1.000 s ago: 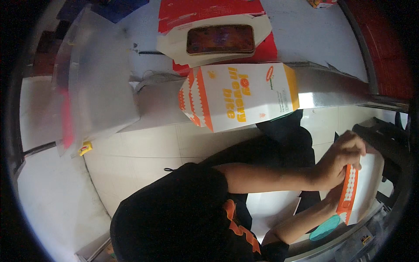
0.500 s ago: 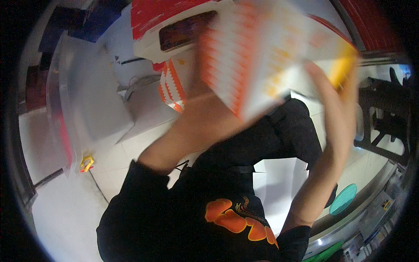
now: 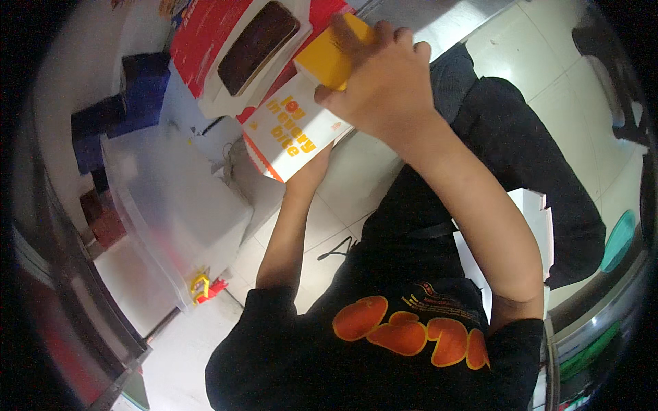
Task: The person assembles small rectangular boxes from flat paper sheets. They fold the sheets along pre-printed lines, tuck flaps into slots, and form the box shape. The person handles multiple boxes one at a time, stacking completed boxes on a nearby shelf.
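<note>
A white cardboard carton [image 3: 288, 130] with yellow lettering, an orange zigzag edge and a bright yellow end [image 3: 334, 56] is tilted in front of me at upper centre. My right hand [image 3: 384, 89] wraps over the yellow end, its thumb pressed on the carton's near side and its fingers closed over the top. From below, my left hand [image 3: 312, 168] meets the carton's underside near the orange-edged end. The carton hides most of its fingers, but it appears to support that end.
Beyond the carton, a dark phone [image 3: 259, 46] lies on a white piece over a red printed surface [image 3: 199, 51]. At left stands a translucent plastic bin [image 3: 178, 198] with a yellow-and-red item [image 3: 200, 288] by its corner. White folded card [image 3: 531, 202] rests by my legs, near a teal disc [image 3: 619, 240].
The carton has swung from upright and blurred to a slanted position further left. My right hand has moved left with its yellow end. The head view has turned; another orange-striped piece is out of sight.
</note>
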Available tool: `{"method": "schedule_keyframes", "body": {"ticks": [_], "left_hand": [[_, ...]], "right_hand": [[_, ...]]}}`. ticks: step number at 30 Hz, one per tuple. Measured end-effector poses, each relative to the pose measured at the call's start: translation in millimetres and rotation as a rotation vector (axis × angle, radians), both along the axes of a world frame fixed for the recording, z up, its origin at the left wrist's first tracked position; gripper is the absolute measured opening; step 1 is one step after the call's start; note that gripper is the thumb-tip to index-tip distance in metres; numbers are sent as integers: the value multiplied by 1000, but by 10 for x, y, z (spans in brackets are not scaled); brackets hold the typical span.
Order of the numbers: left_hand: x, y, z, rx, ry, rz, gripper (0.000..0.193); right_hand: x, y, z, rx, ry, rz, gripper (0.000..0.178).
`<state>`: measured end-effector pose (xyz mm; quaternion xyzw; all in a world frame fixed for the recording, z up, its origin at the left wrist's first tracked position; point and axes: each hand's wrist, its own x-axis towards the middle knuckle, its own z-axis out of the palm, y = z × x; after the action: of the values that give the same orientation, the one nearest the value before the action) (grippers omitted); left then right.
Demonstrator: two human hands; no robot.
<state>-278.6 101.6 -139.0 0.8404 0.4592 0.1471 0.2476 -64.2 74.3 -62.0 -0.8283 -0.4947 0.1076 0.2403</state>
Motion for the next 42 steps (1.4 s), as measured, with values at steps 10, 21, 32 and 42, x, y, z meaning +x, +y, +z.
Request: {"method": "schedule_keyframes", "body": {"ticks": [10, 21, 32, 42], "left_hand": [[189, -2, 853, -364, -876, 114, 81], [425, -137, 822, -59, -648, 570, 73], [-191, -66, -265, 219, 57, 181, 66], [-181, 16, 49, -2, 29, 324, 61]], "right_hand": [[-156, -14, -192, 127, -117, -32, 86], [-151, -31, -207, 159, -140, 5, 90], [-174, -62, -164, 149, -150, 26, 88], [-157, -1705, 94, 71, 130, 46, 67]]}}
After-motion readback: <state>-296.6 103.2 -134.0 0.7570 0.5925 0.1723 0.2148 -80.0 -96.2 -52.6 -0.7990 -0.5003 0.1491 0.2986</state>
